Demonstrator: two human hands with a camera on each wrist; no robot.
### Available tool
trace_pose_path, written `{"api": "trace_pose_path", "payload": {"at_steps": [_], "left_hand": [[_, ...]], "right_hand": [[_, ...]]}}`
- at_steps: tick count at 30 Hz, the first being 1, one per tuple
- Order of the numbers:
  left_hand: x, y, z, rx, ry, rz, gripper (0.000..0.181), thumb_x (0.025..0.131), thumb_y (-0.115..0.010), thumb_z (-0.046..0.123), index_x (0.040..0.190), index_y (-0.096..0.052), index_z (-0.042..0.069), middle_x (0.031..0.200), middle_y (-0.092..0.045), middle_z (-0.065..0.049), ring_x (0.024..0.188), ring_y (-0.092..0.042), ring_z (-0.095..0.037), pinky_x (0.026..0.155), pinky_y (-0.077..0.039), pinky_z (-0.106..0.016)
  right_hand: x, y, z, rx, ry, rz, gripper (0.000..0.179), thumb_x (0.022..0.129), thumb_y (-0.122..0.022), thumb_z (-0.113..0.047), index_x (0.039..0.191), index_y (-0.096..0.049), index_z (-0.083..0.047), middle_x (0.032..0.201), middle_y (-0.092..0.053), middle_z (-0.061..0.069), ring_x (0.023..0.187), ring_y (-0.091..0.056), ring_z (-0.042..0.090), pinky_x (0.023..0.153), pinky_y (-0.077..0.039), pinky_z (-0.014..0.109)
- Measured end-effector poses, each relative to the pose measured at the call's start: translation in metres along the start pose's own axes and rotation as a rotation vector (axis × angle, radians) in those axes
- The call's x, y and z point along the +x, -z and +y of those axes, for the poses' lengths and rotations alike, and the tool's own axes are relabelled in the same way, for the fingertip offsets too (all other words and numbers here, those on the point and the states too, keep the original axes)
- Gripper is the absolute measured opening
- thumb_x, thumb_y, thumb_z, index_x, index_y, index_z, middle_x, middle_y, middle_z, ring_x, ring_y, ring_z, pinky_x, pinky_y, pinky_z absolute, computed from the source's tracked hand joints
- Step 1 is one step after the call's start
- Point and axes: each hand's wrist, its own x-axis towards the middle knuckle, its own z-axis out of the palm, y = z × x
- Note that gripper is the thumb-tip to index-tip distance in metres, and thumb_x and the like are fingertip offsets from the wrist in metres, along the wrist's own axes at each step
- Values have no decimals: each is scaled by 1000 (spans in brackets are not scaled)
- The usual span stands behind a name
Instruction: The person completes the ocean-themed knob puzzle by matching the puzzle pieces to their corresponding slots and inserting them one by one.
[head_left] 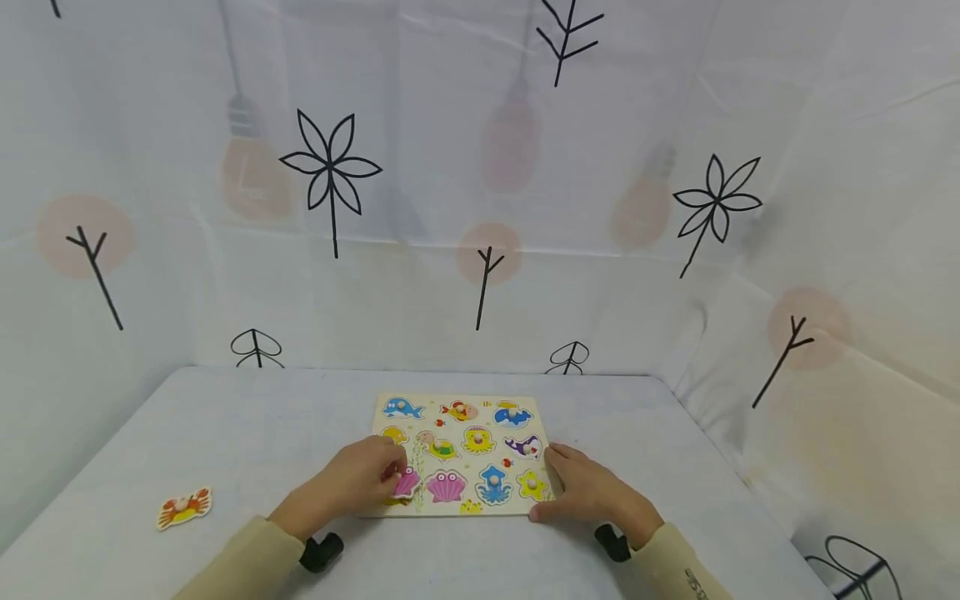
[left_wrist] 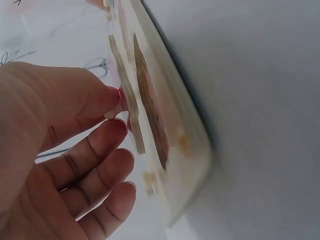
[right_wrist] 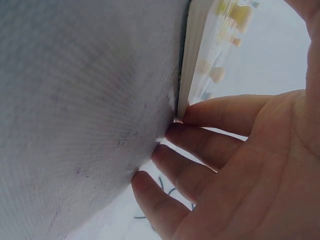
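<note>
My left hand (head_left: 363, 477) pinches a pink shell puzzle piece (head_left: 407, 482) by its knob, between thumb and fingertip. The piece (left_wrist: 131, 107) stands edge-on in the left wrist view, slightly above a recess (left_wrist: 150, 107) near a corner of the wooden puzzle board (head_left: 457, 508). Its other fingers are loosely bent below. A matching pink shell picture (head_left: 446, 487) shows on the board just to its right. My right hand (head_left: 588, 490) rests at the board's right side, thumb at the near corner; in the right wrist view its extended fingertips meet the board's edge and the cloth.
A crab puzzle piece (head_left: 184, 508) lies on the white cloth (head_left: 262, 433) to the left. Knobbed sea-animal pieces sit in the board, among them an octopus (head_left: 478, 440), a starfish (head_left: 532, 485) and a blue squid (head_left: 493, 486). A printed curtain (head_left: 420, 300) hangs behind.
</note>
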Motion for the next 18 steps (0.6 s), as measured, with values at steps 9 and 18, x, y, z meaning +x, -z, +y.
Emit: {"api": "trace_pose_path", "payload": {"at_steps": [9,18], "left_hand": [[21,-14,23,-9,-86,-15,6,83,-67,16,83,-62,19,70,-46,11,70,-43,-7,64,-37,-24],[32,-23,35,-25,-82,-43,6,83,-68,16,82,-63,20,71,-48,12,69,-44,-7,64,-38,-24]], "right_hand": [[-2,2,-2,11,8,-2,111,59,-78,-66,144,-40,-6,150,-34,12,135,-34,34,106,-29,54],[-1,2,0,11,14,4,112,58,-78,-67,144,-40,-7,150,-34,12,135,-33,34,106,-29,55]]}}
